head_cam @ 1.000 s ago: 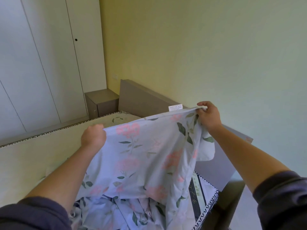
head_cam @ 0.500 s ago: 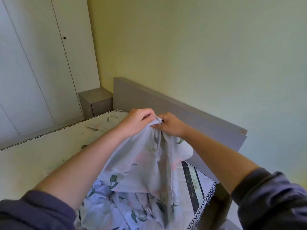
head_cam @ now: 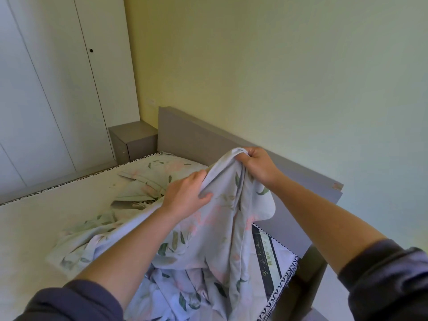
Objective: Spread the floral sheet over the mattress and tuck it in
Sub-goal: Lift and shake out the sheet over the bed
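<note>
Pale floral sheet (head_cam: 208,262) lies bunched on the mattress (head_cam: 34,223) at 6 o'clock, with one edge lifted. The right hand (head_cam: 259,165) grips the raised corner. At its 8 o'clock, the left hand (head_cam: 185,193) pinches a fold. The headboard (head_cam: 196,133) stands at 12 o'clock.

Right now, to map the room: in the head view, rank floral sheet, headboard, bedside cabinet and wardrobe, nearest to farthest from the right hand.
1. floral sheet, gripped by right hand
2. headboard, just behind
3. bedside cabinet, left corner
4. wardrobe, beyond, left
</note>
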